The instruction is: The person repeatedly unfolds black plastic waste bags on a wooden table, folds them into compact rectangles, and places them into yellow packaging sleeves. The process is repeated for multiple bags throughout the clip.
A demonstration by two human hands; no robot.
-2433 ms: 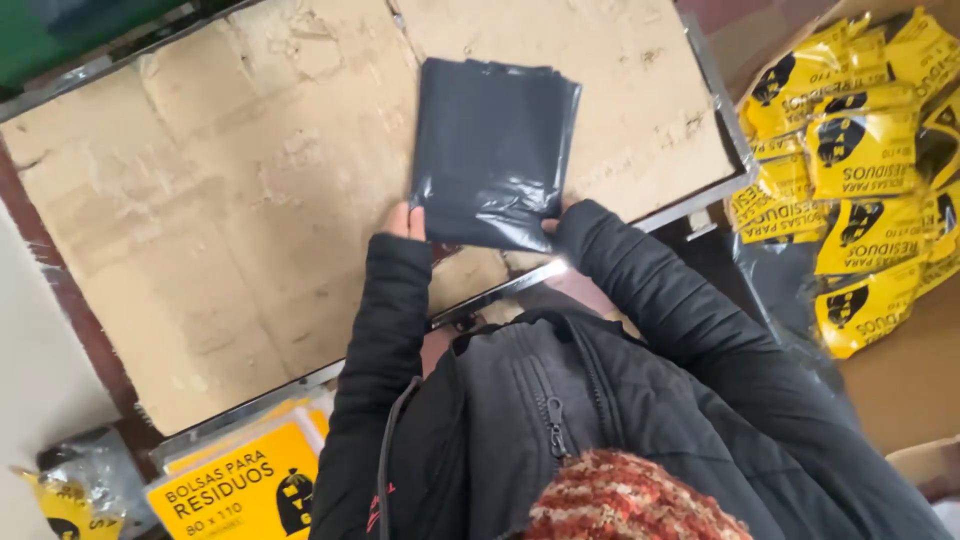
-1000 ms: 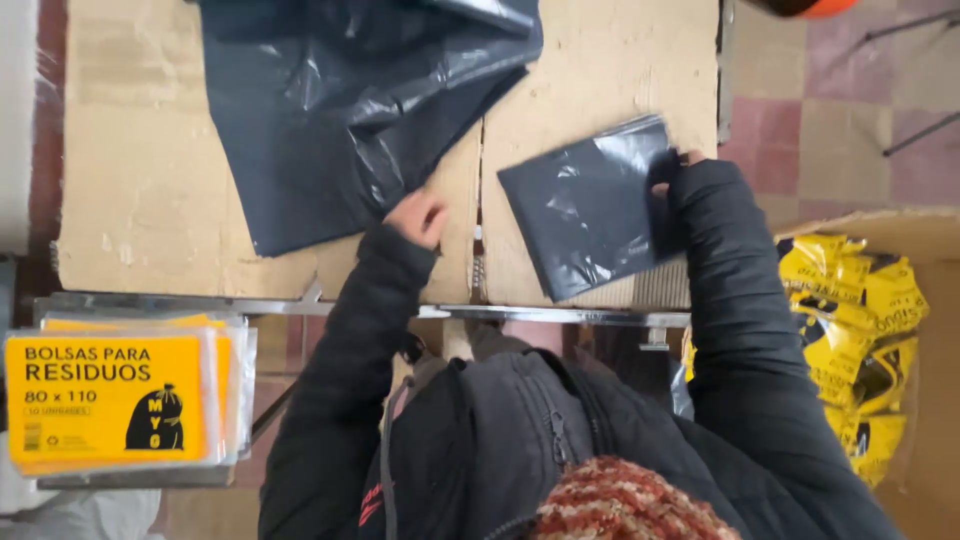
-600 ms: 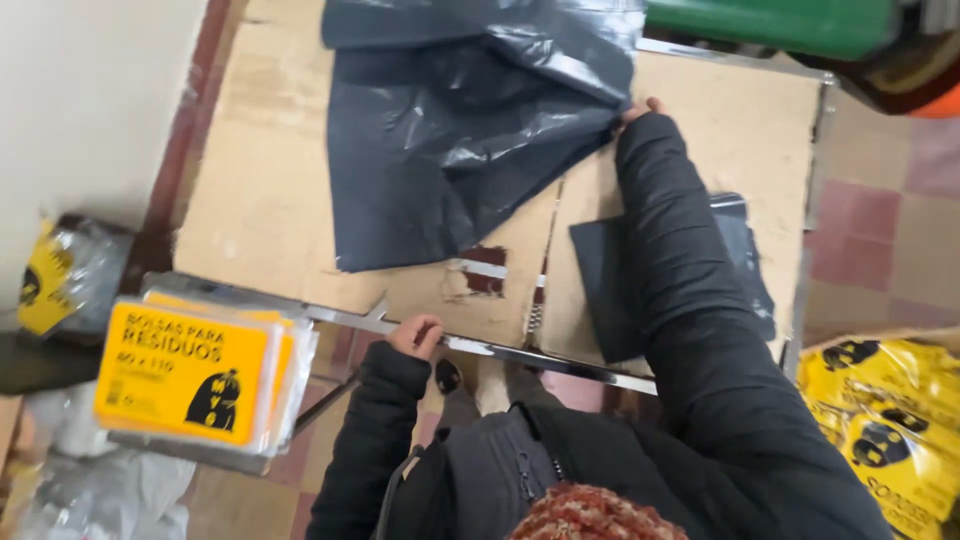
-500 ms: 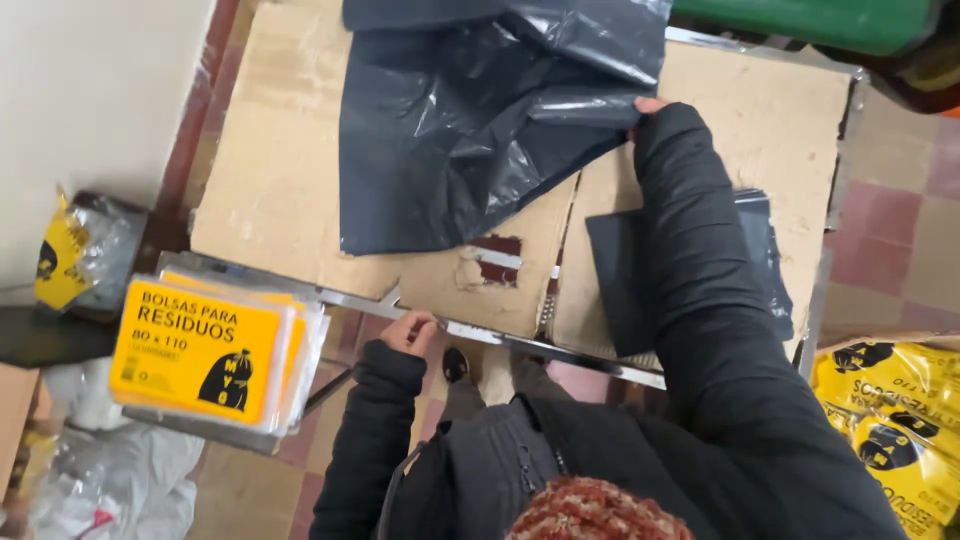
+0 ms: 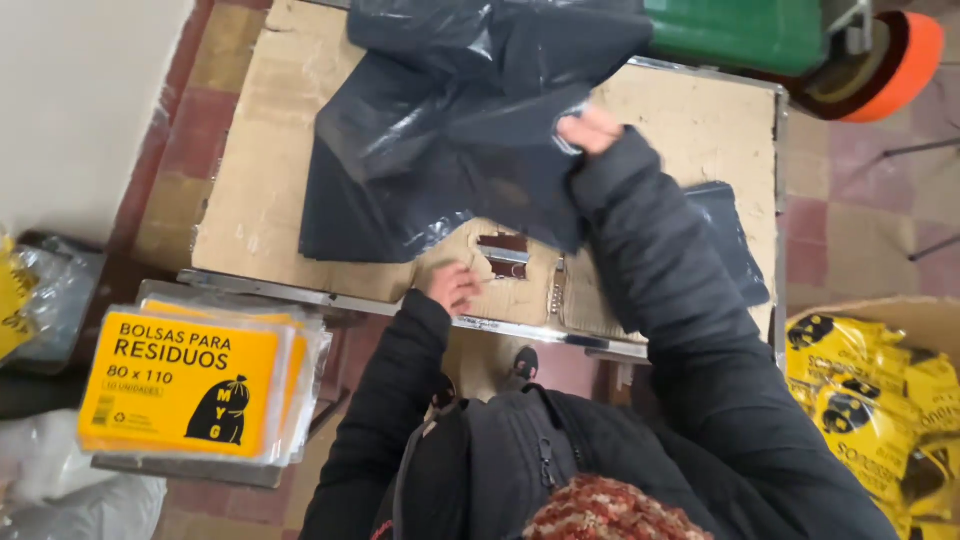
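Head view: right hand (image 5: 590, 128) now clenched on the black sheet (image 5: 450, 140), lifted from the folded bag (image 5: 735, 240).
Left hand (image 5: 453, 287): released, resting at the near worktop (image 5: 260, 200) edge.

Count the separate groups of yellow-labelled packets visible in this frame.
3. One stack of yellow-labelled packets lies left of the person; a heap of yellow packets fills the cardboard box at right; one packet is cut off at the left edge. Others may be hidden.
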